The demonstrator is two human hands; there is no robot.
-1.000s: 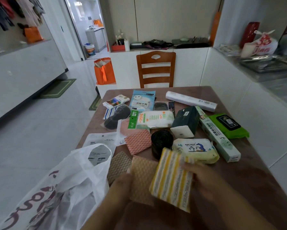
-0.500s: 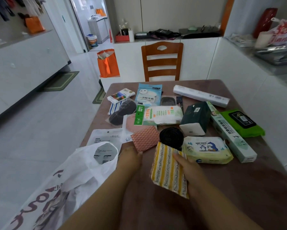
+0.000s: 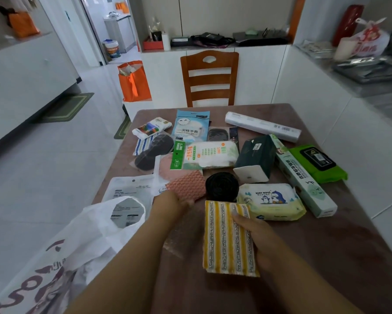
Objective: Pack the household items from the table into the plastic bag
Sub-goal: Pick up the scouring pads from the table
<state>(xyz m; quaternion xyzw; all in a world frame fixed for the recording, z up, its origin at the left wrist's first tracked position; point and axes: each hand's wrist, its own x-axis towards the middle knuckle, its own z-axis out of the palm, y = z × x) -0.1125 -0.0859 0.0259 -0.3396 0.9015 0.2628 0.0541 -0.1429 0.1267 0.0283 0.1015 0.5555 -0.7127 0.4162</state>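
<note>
Brown table (image 3: 326,257), baby wipes pack (image 3: 272,201), black roll (image 3: 222,185), green wipes pack (image 3: 318,163), white tube (image 3: 263,126)

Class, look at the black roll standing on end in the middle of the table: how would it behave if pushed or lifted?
Standing on its flat end, the black roll would probably slide rather than roll. Tipped onto its side, it could roll into the baby wipes pack. Its tightly wound look suggests it would lift as one firm piece.

Right hand (image 3: 256,236) gripping; left hand (image 3: 168,203) reaching forward, fingers seemingly curled
</note>
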